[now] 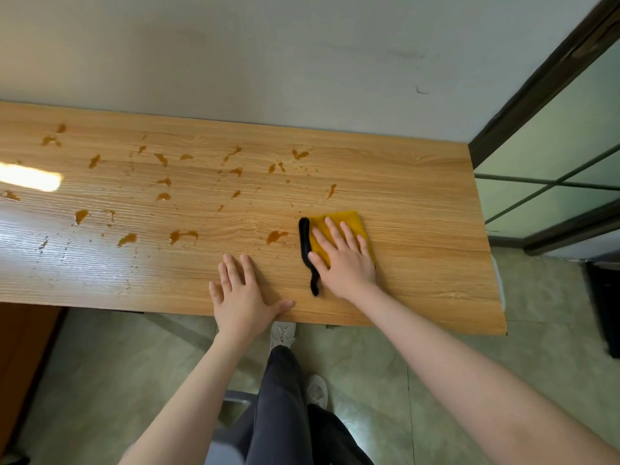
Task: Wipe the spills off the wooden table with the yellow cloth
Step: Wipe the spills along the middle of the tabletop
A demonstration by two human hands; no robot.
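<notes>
The wooden table [419,196] fills the middle of the head view. A folded yellow cloth [345,220] with a black edge strip [304,245] lies flat on its right part. My right hand [345,256] presses down on the cloth with straight, spread fingers. My left hand [243,292] rests flat on the bare wood near the front edge, left of the cloth, holding nothing. Several amber spills dot the table left of the cloth; the nearest one [275,235] lies just beside the black strip, and others [183,235] spread toward the far left.
A white wall [268,55] runs behind the table. A dark-framed glass door [553,169] stands at the right. My legs and white shoes [283,333] are on the tiled floor below the front edge. A bright glare [30,177] lies on the table's left.
</notes>
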